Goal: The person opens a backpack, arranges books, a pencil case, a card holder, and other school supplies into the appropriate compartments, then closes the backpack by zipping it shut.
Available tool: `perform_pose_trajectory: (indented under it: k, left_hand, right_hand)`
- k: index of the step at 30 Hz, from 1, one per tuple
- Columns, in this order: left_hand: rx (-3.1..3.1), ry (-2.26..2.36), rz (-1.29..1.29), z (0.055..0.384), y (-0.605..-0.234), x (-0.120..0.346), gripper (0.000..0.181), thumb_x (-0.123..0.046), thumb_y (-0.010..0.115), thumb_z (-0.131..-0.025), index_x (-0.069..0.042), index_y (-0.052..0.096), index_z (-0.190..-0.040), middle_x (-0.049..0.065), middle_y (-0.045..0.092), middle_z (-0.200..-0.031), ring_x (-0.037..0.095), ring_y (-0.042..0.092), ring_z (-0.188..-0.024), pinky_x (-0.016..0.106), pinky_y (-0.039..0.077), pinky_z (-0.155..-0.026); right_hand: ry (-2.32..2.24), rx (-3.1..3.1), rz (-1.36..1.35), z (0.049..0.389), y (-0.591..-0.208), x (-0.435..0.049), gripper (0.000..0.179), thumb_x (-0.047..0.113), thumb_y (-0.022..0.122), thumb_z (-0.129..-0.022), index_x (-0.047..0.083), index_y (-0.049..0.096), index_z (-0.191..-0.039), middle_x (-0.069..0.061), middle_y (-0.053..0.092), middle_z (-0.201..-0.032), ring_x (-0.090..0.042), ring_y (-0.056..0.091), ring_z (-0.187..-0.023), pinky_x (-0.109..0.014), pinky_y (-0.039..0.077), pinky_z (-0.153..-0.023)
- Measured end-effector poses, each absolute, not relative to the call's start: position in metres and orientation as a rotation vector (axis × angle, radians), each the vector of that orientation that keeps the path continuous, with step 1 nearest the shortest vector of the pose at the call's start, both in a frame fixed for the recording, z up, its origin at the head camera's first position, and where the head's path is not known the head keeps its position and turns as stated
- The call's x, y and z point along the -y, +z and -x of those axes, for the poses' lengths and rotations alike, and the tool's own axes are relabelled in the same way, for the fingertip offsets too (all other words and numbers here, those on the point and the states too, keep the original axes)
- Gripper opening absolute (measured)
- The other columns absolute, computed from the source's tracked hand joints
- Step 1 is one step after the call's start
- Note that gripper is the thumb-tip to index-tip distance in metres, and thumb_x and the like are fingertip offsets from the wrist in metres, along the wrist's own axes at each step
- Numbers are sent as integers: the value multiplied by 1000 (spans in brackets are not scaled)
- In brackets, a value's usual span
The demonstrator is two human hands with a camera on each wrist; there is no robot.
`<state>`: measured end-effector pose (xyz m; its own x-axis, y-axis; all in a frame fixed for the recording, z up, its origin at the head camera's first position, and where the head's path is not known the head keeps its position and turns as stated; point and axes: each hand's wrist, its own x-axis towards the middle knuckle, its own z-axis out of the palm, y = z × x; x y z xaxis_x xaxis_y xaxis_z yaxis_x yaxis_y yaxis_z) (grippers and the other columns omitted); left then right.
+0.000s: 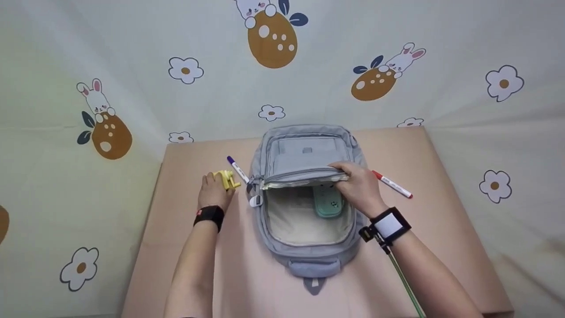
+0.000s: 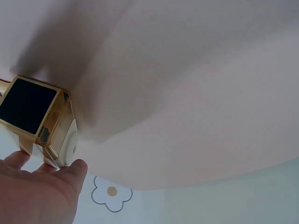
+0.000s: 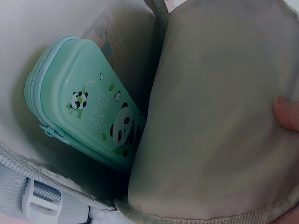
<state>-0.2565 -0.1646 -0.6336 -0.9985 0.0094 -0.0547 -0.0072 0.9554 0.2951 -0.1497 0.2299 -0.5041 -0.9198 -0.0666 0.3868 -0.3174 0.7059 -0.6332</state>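
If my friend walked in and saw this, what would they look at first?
Probably the big gray-blue backpack, lying open in the middle of the table while the right grip holds up its flap. Inside, the mint-green panda pencil case stands out against the pale lining. Next might be the bright yellow crank sharpener in the left grip, left of the backpack.

left: black wristband (image 1: 211, 216), red mark (image 1: 199, 213) | right: black strap (image 1: 403, 221), white square (image 1: 389, 225), green cable (image 1: 404, 282)
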Motion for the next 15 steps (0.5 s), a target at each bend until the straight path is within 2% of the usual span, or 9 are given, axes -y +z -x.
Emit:
perform_pose_trajectory:
  k: [2,4,6,8,11,13,15]
  left_hand:
    - [-3082,477,-4,251,-635,164,54,-31,68,-98,7,52,-132,31,48,-130,46,48,-124,54,42,-108]
    - [-3100,505,-10,245,-637,165,51,-29,70,-96,7,54,-127,26,49,-118,41,53,-110,52,48,-98]
    - [-3095,520,-17,238,-639,167,56,-28,73,-92,8,51,-130,24,48,-116,37,53,-104,51,50,-93]
    - [-3075,537,-25,231,-641,170,66,-27,75,-88,8,47,-137,24,47,-119,37,52,-105,52,50,-93]
    - [-3020,569,-33,221,-642,173,79,-29,77,-85,8,41,-145,27,44,-132,40,50,-116,54,47,-100]
    - [-2968,620,-7,214,-641,176,83,-31,78,-84,5,39,-149,29,38,-145,43,49,-124,56,45,-104]
    - [-2922,662,6,207,-640,179,85,-32,78,-84,3,39,-150,29,35,-150,44,50,-127,57,43,-106]
  right_hand:
    - [1063,2583,-300,150,-504,-230,35,-4,74,-83,13,77,-113,-2,76,-111,-21,72,-100,-40,59,-80]
    - [1074,2584,-299,150,-504,-229,35,-4,73,-83,13,77,-114,-1,76,-111,-20,72,-100,-39,59,-80]
    - [1064,2584,-301,149,-505,-229,36,-4,73,-83,13,77,-114,-1,76,-111,-20,72,-99,-38,59,-79]
    - [1052,2579,-302,149,-504,-229,37,-5,73,-82,13,78,-113,-2,76,-111,-19,72,-99,-38,59,-78]
    - [1028,2567,-303,149,-505,-229,37,-6,73,-80,11,78,-112,-3,76,-109,-20,72,-97,-39,59,-77]
    - [1027,2561,-306,149,-505,-229,36,-6,73,-80,11,78,-112,-4,76,-108,-21,72,-97,-40,59,-76]
    - [1033,2561,-308,149,-505,-229,36,-5,74,-80,11,78,-112,-3,76,-108,-22,72,-97,-40,59,-77]
